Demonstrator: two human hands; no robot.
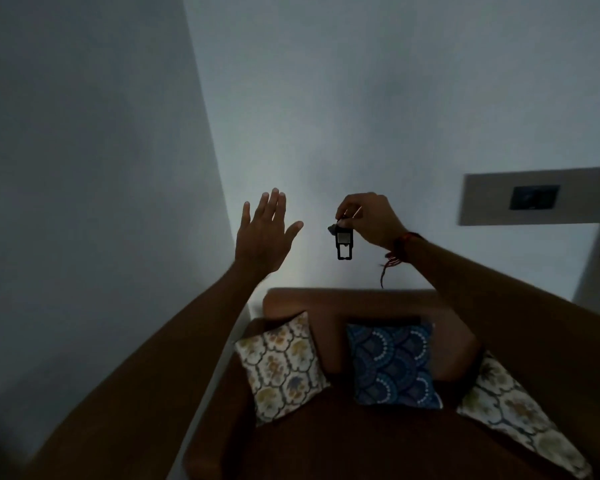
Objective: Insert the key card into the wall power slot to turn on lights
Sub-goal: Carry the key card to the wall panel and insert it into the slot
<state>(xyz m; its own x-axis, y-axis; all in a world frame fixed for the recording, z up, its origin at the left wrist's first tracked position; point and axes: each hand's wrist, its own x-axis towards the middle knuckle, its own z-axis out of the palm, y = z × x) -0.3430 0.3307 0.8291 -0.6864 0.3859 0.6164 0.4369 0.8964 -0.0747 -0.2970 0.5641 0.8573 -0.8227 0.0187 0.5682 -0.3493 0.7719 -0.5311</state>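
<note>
Now my right hand (371,218) pinches the key card (343,243), dangling above the sofa (326,427); left hand (265,237) spread wide, empty, just beside it.

No writing can be read anywhere (the room is dim), not even on the key tag (343,241).
</note>
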